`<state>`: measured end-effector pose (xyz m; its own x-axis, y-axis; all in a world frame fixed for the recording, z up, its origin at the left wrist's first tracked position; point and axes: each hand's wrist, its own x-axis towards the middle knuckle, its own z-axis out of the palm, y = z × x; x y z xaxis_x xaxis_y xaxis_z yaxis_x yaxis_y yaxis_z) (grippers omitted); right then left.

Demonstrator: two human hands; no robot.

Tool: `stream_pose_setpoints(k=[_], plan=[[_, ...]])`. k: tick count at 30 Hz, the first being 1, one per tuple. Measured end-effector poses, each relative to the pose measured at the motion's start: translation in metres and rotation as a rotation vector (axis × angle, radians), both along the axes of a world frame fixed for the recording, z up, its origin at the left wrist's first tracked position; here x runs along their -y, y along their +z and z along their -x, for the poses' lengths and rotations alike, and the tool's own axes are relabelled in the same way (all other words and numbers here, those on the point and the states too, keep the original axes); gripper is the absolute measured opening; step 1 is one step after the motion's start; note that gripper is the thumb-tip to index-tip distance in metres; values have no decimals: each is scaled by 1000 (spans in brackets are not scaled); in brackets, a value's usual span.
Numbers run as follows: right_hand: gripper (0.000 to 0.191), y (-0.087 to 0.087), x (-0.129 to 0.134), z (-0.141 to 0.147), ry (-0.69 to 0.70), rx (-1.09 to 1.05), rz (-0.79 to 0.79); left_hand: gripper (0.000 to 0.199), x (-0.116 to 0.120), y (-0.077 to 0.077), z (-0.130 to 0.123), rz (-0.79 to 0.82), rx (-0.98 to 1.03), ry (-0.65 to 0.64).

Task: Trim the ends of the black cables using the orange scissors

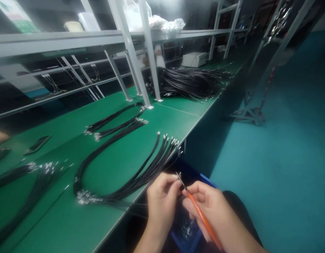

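Note:
Over the table's front edge my left hand is closed in a pinch. A small metallic piece shows at its fingertips, partly covered. Dark cable runs from the bundle toward this hand, but I cannot tell if it ends in the pinch. My right hand is wrapped round an orange-handled tool, its thin dark metal tip touching or very near the left fingertips. Whether its jaws are closed is too blurred to tell. Left of both hands, a curved black cable bundle with silvery ends lies on the green table.
Below my hands is a blue bin with small shiny pieces. More cable bundles lie at left, near a phone-like dark device. A large cable pile is farther back. White shelf posts rise from the table.

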<state>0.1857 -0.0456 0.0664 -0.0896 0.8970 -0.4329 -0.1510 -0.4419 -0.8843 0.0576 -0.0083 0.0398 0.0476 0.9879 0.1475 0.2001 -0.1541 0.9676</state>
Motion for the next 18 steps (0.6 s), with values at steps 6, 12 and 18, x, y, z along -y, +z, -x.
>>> stream_pose_setpoints(k=[6,12,18], plan=[[13,-11,9,-6,-138,47,-102,8,-4,-3,-1,-22,-58,2],[33,-10,7,-25,-320,75,-236,6,2,-21,-14,-137,-581,-338],[34,-4,-3,-30,-281,-24,-226,15,-20,-25,29,-194,-999,47]])
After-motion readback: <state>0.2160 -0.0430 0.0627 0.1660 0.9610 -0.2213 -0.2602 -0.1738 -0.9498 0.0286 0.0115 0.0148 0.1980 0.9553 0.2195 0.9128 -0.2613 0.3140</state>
